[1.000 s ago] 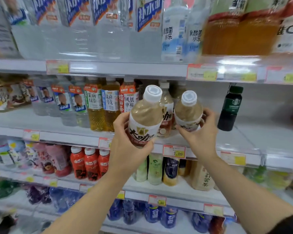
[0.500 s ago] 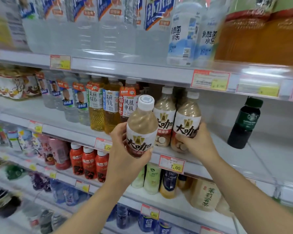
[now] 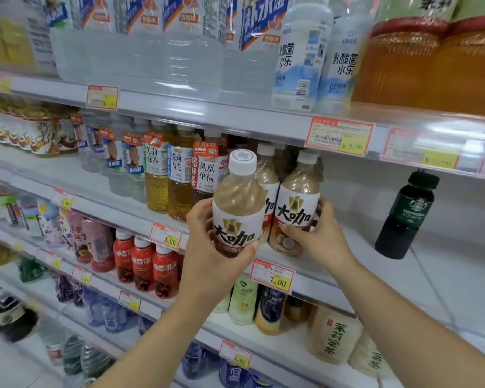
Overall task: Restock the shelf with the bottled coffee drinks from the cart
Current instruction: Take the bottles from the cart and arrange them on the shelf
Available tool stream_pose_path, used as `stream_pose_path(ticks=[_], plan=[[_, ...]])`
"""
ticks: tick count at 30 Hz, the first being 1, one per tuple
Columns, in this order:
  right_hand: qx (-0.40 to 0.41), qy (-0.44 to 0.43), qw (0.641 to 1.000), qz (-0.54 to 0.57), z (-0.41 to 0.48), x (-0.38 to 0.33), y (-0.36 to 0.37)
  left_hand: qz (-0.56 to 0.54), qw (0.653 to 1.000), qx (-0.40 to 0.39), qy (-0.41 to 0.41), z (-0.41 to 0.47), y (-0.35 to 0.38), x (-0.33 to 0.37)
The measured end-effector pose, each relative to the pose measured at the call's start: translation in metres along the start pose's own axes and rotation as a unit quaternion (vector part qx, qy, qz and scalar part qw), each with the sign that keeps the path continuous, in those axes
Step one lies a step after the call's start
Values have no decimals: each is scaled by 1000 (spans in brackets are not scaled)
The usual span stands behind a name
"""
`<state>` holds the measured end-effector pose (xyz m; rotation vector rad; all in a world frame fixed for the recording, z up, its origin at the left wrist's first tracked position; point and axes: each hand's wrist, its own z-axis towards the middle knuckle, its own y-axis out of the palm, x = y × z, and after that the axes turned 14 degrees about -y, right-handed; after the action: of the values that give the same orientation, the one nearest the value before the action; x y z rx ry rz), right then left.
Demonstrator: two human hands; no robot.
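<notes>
1. Three bottled coffee drinks with white caps sit at the centre of the frame. The front coffee bottle (image 3: 238,208) is held roughly upright in front of the shelf edge by the left hand (image 3: 207,256), whose fingers are curled round its lower label.
2. The right coffee bottle (image 3: 296,203) stands on the middle shelf (image 3: 361,264). The right hand (image 3: 317,236) grips it low down, fingers wrapped round the label.
3. A rear coffee bottle (image 3: 268,175) stands between those two, further back and partly hidden.
4. A price tag (image 3: 273,278) marked 7.00 hangs on the shelf rail just below the hands.
5. Tea bottles (image 3: 179,175) stand just left of the coffee. A dark green-labelled bottle (image 3: 406,217) stands alone, well apart, at the right of the frame.
</notes>
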<state>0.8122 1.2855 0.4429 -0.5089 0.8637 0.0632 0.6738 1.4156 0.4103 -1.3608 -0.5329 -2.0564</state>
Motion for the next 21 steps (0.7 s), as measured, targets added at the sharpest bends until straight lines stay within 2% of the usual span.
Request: stream_pose_path(ticks=[6, 8, 10, 11, 13, 18, 21], plan=[[26, -61, 998, -8, -26, -7, -36, -11, 999, -51, -14, -14, 21, 11], [-49, -99, 994, 19, -44, -8, -58, -18, 996, -86, -11, -18, 37, 18], [-160, -106, 981, 28, -61, -13, -76, -28, 993, -117, -8, -22, 59, 24], [-184, -103, 977, 19, -67, -14, -82, -34, 991, -129, -5, -24, 71, 25], [-156, -100, 983, 3, -75, -13, -91, -45, 989, -142, 0, -24, 95, 26], [8, -86, 996, -31, -73, 3, -102, -11, 987, -162, 10, -22, 137, 27], [20, -91, 995, -47, -63, 16, -108, 59, 981, -182, 21, -15, 142, 29]])
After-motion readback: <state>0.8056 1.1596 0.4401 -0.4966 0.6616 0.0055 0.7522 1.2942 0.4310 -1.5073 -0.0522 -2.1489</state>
